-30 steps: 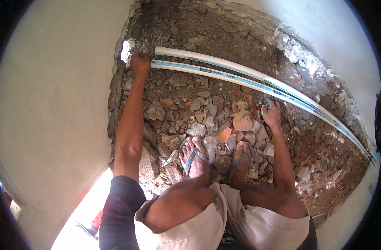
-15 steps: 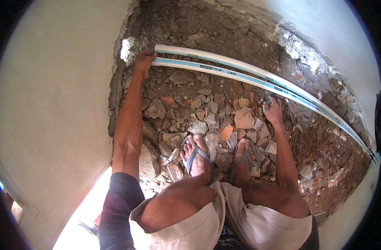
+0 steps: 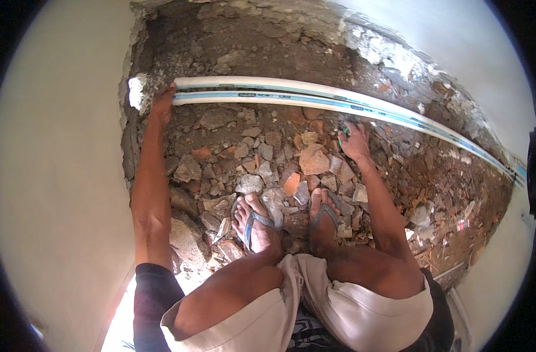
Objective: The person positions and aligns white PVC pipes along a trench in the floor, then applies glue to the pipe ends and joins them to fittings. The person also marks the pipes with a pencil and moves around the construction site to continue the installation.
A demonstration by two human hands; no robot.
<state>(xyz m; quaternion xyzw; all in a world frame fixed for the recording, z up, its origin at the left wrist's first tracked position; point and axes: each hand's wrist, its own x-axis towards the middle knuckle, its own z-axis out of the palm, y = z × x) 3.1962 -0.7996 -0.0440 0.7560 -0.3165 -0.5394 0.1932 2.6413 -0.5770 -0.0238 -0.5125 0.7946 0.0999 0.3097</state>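
Two long white pipes [image 3: 268, 87] with blue stripes lie side by side, running from upper left to the far right. My left hand [image 3: 163, 102] is closed round their left ends, at the foot of the left wall; part of its fingers is hidden behind the ends. Just below the middle of the pipes, my right hand [image 3: 354, 141] hovers close over the rubble with curled fingers. A small green object [image 3: 343, 134] shows between its thumb and fingers, too little visible to name. It does not appear to touch the pipes.
Broken brick and concrete rubble [image 3: 262, 154] covers the ground around my sandalled feet [image 3: 257, 220]. A pale wall [image 3: 62, 152] stands close on the left, with a bright hole [image 3: 137, 92] at its broken edge. Another pale wall [image 3: 455, 47] rises beyond the pipes.
The view has swung so that everything sits further left. The left ends of the pipes have come closer together in my left hand. My right hand stays just below the pipes.
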